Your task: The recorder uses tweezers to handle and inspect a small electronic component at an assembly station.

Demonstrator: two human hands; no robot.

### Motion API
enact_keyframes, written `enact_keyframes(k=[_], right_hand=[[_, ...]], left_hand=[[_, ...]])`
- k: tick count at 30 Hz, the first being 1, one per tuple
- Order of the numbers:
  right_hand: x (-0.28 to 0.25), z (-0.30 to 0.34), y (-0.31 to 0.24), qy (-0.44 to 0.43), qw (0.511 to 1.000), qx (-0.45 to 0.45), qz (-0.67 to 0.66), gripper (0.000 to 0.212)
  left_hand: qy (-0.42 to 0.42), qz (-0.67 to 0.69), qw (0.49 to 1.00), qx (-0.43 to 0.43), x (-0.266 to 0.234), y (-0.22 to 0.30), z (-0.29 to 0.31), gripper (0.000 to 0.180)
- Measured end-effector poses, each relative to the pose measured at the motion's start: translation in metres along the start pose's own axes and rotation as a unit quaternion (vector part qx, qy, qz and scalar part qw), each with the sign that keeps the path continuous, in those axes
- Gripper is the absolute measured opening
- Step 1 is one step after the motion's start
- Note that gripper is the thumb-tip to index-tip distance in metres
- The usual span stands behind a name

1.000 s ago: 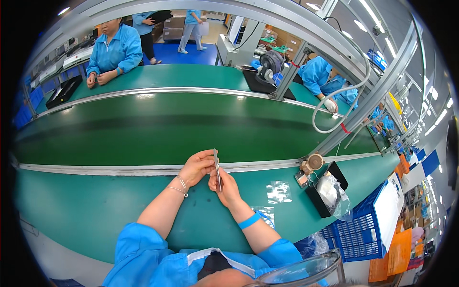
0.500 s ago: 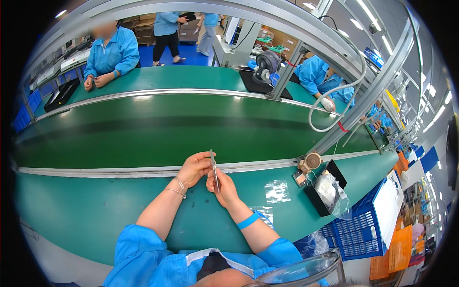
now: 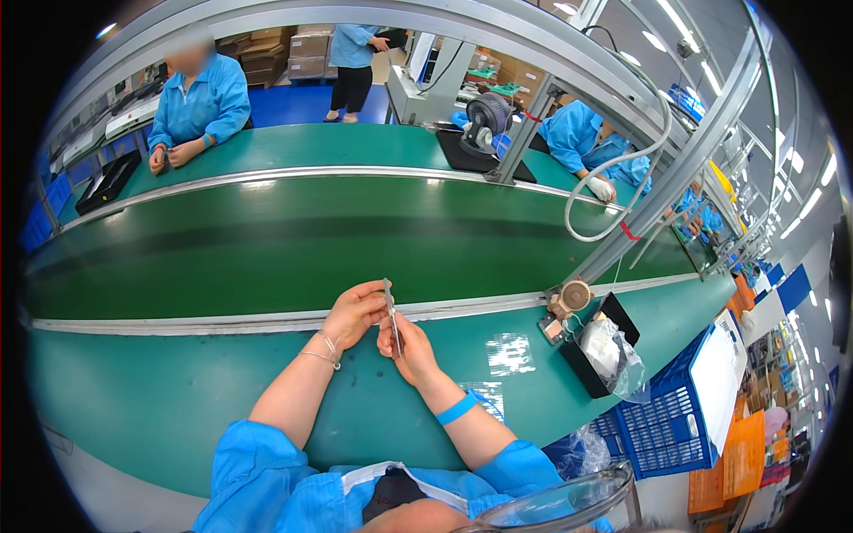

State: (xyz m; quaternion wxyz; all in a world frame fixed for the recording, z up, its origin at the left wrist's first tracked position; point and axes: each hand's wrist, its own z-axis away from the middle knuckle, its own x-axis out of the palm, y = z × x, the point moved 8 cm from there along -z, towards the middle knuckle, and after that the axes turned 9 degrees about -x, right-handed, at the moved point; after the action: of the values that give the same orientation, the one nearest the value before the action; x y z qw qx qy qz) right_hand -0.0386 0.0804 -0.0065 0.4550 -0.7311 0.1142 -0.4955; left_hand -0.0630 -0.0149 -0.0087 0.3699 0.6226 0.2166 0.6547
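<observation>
Between my two hands is a thin, flat grey piece [image 3: 389, 300], seen almost edge-on and tilted upright; its exact kind does not show. My left hand [image 3: 354, 314] pinches its upper part, thumb and fingers closed on it. Lower down, my right hand [image 3: 411, 352] grips the same piece from the right, fingers curled around its edge. Both hands are above the near metal rail [image 3: 240, 329] of the green belt, clear of the surface. A bracelet is on my left wrist, and a blue band [image 3: 458, 409] circles my right wrist.
To the right, a small round brown fan-like device [image 3: 574, 298] stands beside a black box [image 3: 582, 371] holding plastic bags. Beyond it is a blue crate [image 3: 662, 417]. Clear plastic strips [image 3: 510, 354] lie on the green table. Co-workers in blue sit across the belt [image 3: 267, 249]; a slanted metal post [image 3: 622, 244] rises at right.
My hands keep the flat piece in nearly the same hold. The view has shifted slightly. In the background, one walking person has gone from sight and another now stands farther right.
</observation>
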Motion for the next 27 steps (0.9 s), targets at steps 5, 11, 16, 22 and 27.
enact_keyframes(k=[5, 11, 16, 22, 27], right_hand=[[0.001, 0.000, -0.001, 0.000, 1.000, -0.005, -0.003, 0.034], [0.002, 0.001, -0.003, -0.001, 1.000, -0.005, 0.001, 0.033], [0.001, 0.000, -0.001, -0.013, 1.000, -0.004, -0.003, 0.034], [-0.002, 0.000, 0.002, -0.011, 1.000, -0.004, -0.003, 0.034], [0.000, -0.001, 0.000, -0.008, 1.000, -0.006, -0.004, 0.034]], left_hand=[[-0.001, -0.013, 1.000, -0.003, 0.002, 0.000, 0.001, 0.028], [0.005, -0.021, 1.000, -0.004, 0.002, 0.000, 0.001, 0.029], [0.004, -0.022, 1.000, -0.003, -0.001, -0.002, -0.001, 0.028], [0.005, 0.012, 1.000, -0.001, -0.008, -0.003, -0.004, 0.029], [0.004, 0.016, 1.000, 0.002, -0.005, -0.001, -0.003, 0.029]])
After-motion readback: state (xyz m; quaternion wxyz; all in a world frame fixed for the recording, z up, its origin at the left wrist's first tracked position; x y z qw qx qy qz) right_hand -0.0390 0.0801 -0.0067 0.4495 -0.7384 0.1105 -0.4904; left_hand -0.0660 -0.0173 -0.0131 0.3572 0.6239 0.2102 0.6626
